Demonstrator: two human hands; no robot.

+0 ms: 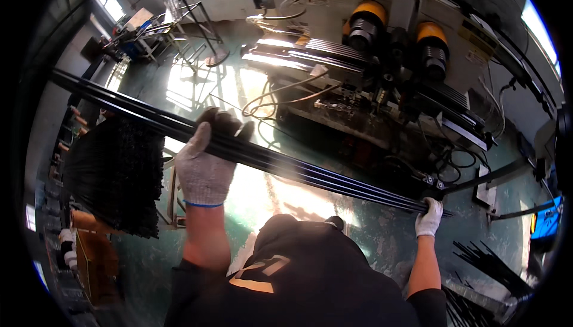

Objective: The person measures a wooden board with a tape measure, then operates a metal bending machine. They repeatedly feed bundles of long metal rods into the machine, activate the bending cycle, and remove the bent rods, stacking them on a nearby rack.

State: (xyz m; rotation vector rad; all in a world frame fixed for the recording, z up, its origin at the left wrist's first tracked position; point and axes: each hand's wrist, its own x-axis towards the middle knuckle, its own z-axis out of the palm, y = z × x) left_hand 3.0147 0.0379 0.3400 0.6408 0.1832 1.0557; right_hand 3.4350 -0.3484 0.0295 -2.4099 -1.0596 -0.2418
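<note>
A big grey machine (382, 58) is seen behind. A bundle of long black rods (286, 163) is held across the middle, above the green floor (358, 231). It is gripped tight by the gloved left hand (206, 163) and the gloved right hand (430, 216).

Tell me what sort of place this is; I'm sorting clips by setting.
Likely a factory floor: a large grey machine with orange-capped rollers, a green-painted concrete floor, and long black metal strips held by the gloved left hand and right hand.
</note>
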